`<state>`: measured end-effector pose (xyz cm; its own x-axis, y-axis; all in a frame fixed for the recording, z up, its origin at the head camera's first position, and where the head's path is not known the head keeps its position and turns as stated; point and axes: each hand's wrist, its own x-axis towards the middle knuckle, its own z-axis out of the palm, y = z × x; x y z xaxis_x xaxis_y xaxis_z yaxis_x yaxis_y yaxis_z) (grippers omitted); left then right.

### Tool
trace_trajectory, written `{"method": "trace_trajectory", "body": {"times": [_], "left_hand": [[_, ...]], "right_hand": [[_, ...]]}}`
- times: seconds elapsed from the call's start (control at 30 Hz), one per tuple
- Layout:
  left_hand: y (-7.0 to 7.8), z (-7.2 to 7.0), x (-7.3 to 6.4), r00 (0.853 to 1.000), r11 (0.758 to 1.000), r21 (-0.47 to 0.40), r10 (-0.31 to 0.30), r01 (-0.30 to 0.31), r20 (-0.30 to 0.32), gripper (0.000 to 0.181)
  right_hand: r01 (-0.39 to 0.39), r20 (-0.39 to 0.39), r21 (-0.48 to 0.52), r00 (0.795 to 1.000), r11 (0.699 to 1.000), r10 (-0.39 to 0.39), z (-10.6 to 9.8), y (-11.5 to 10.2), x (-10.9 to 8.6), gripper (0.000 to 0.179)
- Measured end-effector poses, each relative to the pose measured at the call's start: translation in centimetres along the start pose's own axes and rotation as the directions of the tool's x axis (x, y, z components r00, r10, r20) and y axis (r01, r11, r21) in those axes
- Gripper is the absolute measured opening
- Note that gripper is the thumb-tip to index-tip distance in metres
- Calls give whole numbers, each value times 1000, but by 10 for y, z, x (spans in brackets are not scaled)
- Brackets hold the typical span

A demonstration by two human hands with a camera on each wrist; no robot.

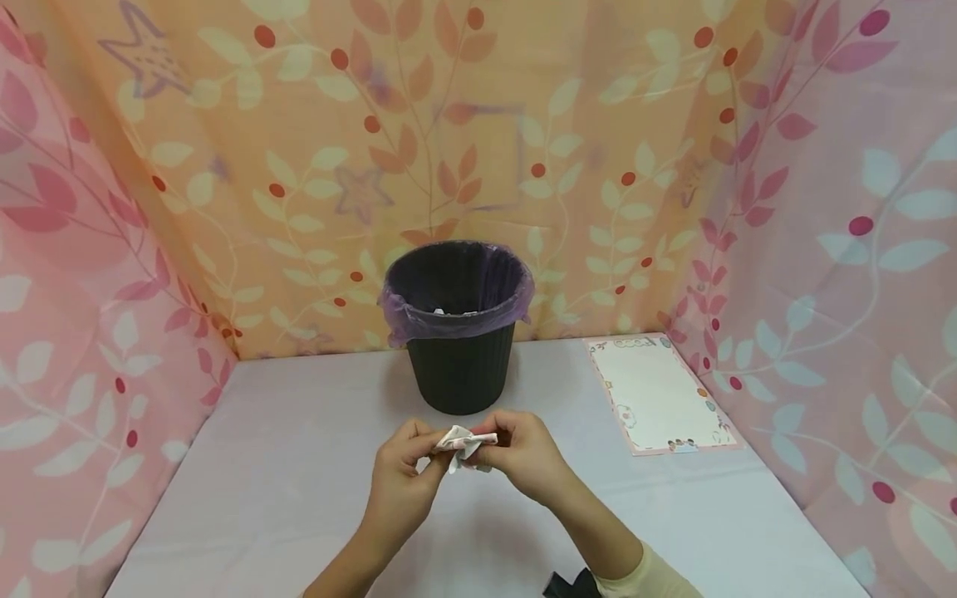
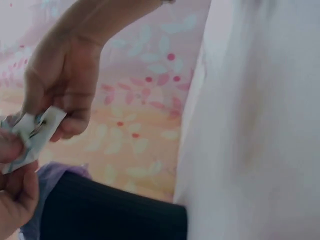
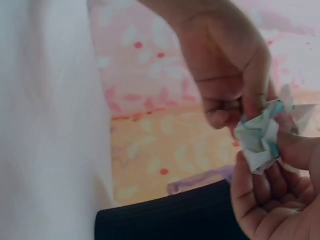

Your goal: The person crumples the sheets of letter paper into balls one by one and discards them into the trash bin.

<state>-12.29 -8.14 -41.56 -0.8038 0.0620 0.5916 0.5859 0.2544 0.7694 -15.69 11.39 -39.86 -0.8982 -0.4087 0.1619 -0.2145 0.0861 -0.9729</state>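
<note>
Between both hands is a small crumpled piece of white paper (image 1: 465, 444) with coloured print, held above the table just in front of the bin. My left hand (image 1: 404, 477) pinches its left end between thumb and fingers. On the other end, my right hand (image 1: 527, 457) grips the paper the same way. The right wrist view shows the crumpled paper (image 3: 260, 137) with folds and greenish-blue marks. Behind the hands stands a black bin (image 1: 459, 374) lined with a purple bag (image 1: 399, 320); some white scraps (image 1: 441, 312) show inside it.
A white sheet with a decorated pink border (image 1: 658, 394) lies flat at the right rear of the white table (image 1: 299, 440). Near the front edge, by the right forearm, is a black object (image 1: 571, 585), partly hidden. Patterned curtains (image 1: 449, 124) enclose the back and sides.
</note>
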Motion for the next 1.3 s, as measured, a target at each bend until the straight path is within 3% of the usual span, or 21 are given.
{"method": "trace_trajectory", "body": {"times": [0.07, 0.23, 0.4, 0.5, 0.63, 0.7, 0.77, 0.83, 0.9, 1.0, 1.07, 1.13, 1.2, 1.23, 1.27, 1.3], "left_hand": [[-1, 1, 0, 999, 999, 22, 47, -47, -4, 37], [1, -2, 1, 987, 988, 51, 141, -145, 76, 57], [-2, -2, 3, 979, 979, 36, 202, -202, 5, 51], [-4, -5, 5, 983, 984, 9, 179, -178, -43, 39], [-6, -15, 9, 997, 995, -94, 23, -30, -74, 23], [-6, -20, 12, 994, 982, -175, -81, 67, -75, 17], [-5, -25, 14, 983, 959, -237, -173, 154, -61, 11], [-3, -27, 16, 969, 934, -277, -245, 225, -40, 9], [-2, -27, 17, 951, 905, -315, -307, 286, -18, 8], [0, -24, 17, 921, 855, -366, -390, 367, 10, 9], [1, -22, 16, 903, 826, -397, -429, 400, 17, 10], [2, -18, 14, 897, 818, -403, -441, 412, 22, 9], [2, -14, 11, 904, 833, -384, -427, 399, 14, 7], [2, -12, 9, 911, 847, -367, -412, 385, 6, 7], [2, -9, 7, 921, 865, -347, -389, 363, -5, 7], [2, -7, 5, 932, 882, -327, -363, 339, -13, 8]], "right_hand": [[17, -33, 6, 999, 1000, -17, 0, 3, 2, 7], [63, -112, 39, 992, 997, -59, -2, 3, 4, 5], [84, -127, 28, 989, 996, -80, 5, 3, 4, 7], [112, -66, 3, 992, 994, -111, 9, 0, 2, 13], [190, 130, -52, 975, 980, -183, 11, -6, -3, 31], [265, 228, -103, 945, 959, -236, 9, -9, -6, 43], [361, 285, -164, 908, 918, -307, 7, -11, -8, 55], [477, 297, -252, 867, 842, -401, 5, -11, -7, 66], [577, 278, -338, 816, 743, -507, 5, -9, -5, 74], [689, 236, -410, 712, 597, -661, 7, -4, -1, 76], [749, 206, -408, 633, 523, -746, 9, -1, 2, 70], [803, 173, -379, 550, 460, -817, 11, 3, 6, 61], [833, 127, -349, 496, 429, -859, 13, 7, 9, 51], [838, 100, -335, 485, 430, -868, 14, 8, 9, 46], [837, 70, -322, 487, 443, -870, 15, 9, 9, 42], [825, 34, -315, 504, 469, -863, 16, 10, 8, 39]]}}
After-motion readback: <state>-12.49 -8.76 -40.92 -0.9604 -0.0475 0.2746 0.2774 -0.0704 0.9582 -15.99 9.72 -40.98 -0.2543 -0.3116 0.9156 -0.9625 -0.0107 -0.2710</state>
